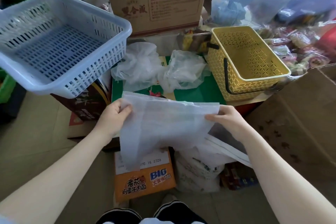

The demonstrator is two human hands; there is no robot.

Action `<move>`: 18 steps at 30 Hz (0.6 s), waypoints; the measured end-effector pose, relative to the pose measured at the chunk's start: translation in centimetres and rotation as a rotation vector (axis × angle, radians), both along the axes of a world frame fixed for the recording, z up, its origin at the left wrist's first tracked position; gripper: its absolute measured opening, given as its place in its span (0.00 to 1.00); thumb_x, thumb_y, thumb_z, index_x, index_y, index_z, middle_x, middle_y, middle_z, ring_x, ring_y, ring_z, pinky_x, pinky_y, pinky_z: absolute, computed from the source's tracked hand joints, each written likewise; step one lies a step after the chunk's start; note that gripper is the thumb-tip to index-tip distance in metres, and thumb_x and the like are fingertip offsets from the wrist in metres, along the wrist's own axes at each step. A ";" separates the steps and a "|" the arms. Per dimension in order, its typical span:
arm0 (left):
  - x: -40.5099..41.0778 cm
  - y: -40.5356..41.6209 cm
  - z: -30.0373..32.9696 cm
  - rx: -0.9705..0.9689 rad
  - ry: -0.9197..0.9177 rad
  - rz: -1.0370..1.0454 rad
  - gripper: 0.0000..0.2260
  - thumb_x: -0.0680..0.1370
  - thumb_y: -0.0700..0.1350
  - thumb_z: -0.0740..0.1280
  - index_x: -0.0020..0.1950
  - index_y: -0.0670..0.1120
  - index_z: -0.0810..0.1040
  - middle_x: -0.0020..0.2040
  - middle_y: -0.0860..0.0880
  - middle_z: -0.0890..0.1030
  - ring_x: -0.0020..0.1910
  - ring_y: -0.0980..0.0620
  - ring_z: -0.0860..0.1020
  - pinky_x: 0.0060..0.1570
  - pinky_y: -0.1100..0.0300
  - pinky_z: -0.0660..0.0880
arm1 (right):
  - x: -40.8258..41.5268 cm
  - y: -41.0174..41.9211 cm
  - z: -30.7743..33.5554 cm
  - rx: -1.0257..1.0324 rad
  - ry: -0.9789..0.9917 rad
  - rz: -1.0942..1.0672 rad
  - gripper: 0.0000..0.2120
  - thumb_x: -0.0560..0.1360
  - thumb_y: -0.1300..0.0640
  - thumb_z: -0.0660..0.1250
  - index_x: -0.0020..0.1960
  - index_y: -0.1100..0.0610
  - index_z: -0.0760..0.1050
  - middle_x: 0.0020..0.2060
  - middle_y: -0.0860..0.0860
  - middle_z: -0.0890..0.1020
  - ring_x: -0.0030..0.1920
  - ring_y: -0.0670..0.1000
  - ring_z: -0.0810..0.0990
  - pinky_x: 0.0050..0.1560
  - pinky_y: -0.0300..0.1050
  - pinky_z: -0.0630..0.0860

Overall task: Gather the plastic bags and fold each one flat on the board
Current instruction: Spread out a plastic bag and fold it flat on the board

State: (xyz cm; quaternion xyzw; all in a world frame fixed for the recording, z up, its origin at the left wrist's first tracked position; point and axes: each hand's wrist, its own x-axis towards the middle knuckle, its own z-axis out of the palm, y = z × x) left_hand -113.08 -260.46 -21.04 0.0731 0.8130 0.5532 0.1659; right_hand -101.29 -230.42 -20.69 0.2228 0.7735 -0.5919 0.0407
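Observation:
A translucent white plastic bag (163, 125) hangs stretched between my hands in front of the green board (201, 92). My left hand (113, 114) pinches its upper left corner. My right hand (227, 117) grips its upper right edge. The bag's lower part droops over the orange box below. Two crumpled clear plastic bags lie on the board: one at the left (138, 63), one at the right (183, 71).
A blue slotted basket (54, 42) sits high on the left. A yellow basket (247, 62) stands right of the board. A cardboard box (156, 2) is behind it. An orange noodle box (145, 178) and a white sack (198, 171) lie on the floor.

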 end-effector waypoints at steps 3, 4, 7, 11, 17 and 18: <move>0.2 -2.0 -1.6 -0.403 -0.011 0.063 0.13 0.75 0.45 0.67 0.58 0.46 0.71 0.58 0.46 0.78 0.55 0.47 0.76 0.53 0.54 0.71 | -1.4 -2.2 1.5 -0.113 0.138 -0.037 0.07 0.71 0.60 0.71 0.42 0.64 0.78 0.36 0.56 0.80 0.37 0.53 0.77 0.42 0.49 0.74; 0.4 -2.1 -1.5 -0.466 0.083 0.052 0.19 0.75 0.46 0.68 0.63 0.45 0.68 0.61 0.47 0.75 0.59 0.48 0.73 0.56 0.56 0.68 | -1.9 -3.1 2.0 -0.044 0.173 0.029 0.09 0.70 0.59 0.72 0.36 0.62 0.75 0.31 0.54 0.75 0.34 0.51 0.72 0.38 0.46 0.69; 1.3 -0.2 1.5 -0.317 0.337 -0.138 0.22 0.74 0.52 0.67 0.65 0.48 0.67 0.60 0.54 0.73 0.61 0.59 0.69 0.58 0.66 0.62 | -3.0 -6.5 3.7 0.196 0.227 0.297 0.19 0.71 0.60 0.71 0.27 0.49 0.67 0.24 0.43 0.66 0.28 0.44 0.61 0.31 0.39 0.58; 2.0 2.5 4.8 -0.078 0.217 -0.467 0.10 0.74 0.49 0.69 0.51 0.45 0.76 0.36 0.56 0.75 0.33 0.64 0.72 0.35 0.72 0.67 | -3.3 -9.7 4.8 0.318 0.281 0.447 0.10 0.73 0.59 0.70 0.35 0.50 0.75 0.27 0.42 0.71 0.28 0.43 0.65 0.31 0.35 0.62; 1.8 -0.4 4.2 0.059 0.326 -0.402 0.12 0.75 0.55 0.65 0.40 0.47 0.74 0.30 0.47 0.67 0.30 0.54 0.65 0.32 0.64 0.62 | -1.1 -10.1 3.7 0.357 0.230 0.387 0.18 0.70 0.57 0.73 0.50 0.49 0.64 0.46 0.50 0.79 0.43 0.42 0.76 0.44 0.40 0.72; 1.6 -1.5 3.9 0.070 0.333 -0.347 0.10 0.76 0.57 0.64 0.39 0.52 0.73 0.32 0.44 0.68 0.31 0.51 0.67 0.34 0.62 0.64 | -0.6 -10.2 3.3 0.385 0.234 0.412 0.18 0.70 0.57 0.73 0.49 0.49 0.64 0.44 0.45 0.77 0.41 0.36 0.74 0.42 0.35 0.70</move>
